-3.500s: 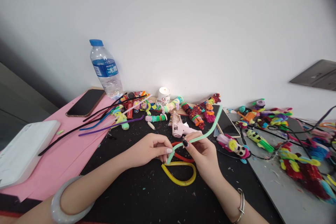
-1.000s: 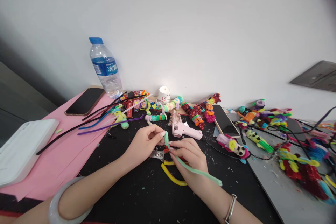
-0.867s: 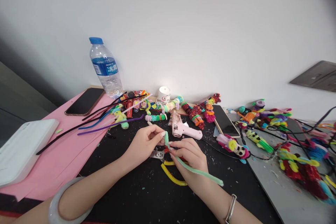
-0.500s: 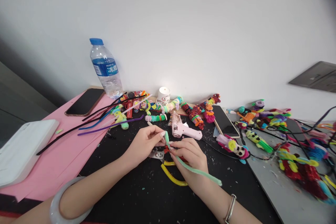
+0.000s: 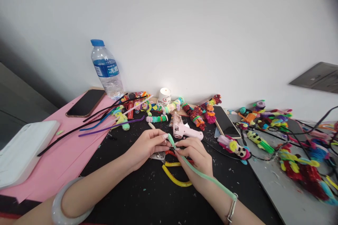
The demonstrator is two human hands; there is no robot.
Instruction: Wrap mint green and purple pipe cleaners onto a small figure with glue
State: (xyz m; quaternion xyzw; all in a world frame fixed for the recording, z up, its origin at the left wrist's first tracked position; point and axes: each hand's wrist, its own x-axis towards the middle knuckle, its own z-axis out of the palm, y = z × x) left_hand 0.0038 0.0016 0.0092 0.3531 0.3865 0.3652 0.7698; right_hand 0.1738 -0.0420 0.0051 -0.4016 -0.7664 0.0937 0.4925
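Mint-green fuzzy pipe cleaner (image 5: pixel 198 173) hangs above red-and-yellow-handled metal scissors (image 5: pixel 174 180), fingers of the left hand (image 5: pixel 148 147) nipping its tip, those of the right hand (image 5: pixel 196 156) pinching just below. Watching remotely, I'd keep both grips close so it bends under control. Pale-pink plastic glue gun (image 5: pixel 190 132) crowds the far side; I see room nearer, over the black counter (image 5: pixel 137 197).

A black surface (image 5: pixel 126 200) is bearing scissors (image 5: pixel 170 177), a pink glue gun (image 5: pixel 188 132) and scraps (image 5: pixel 144 189). Pink paper (image 5: pixel 71 140) is carrying a phone (image 5: pixel 86 103) and a white box (image 5: pixel 26 151), while a gray panel (image 5: pixel 277 190) is holding fuzzy figures (image 5: pixel 290 167).
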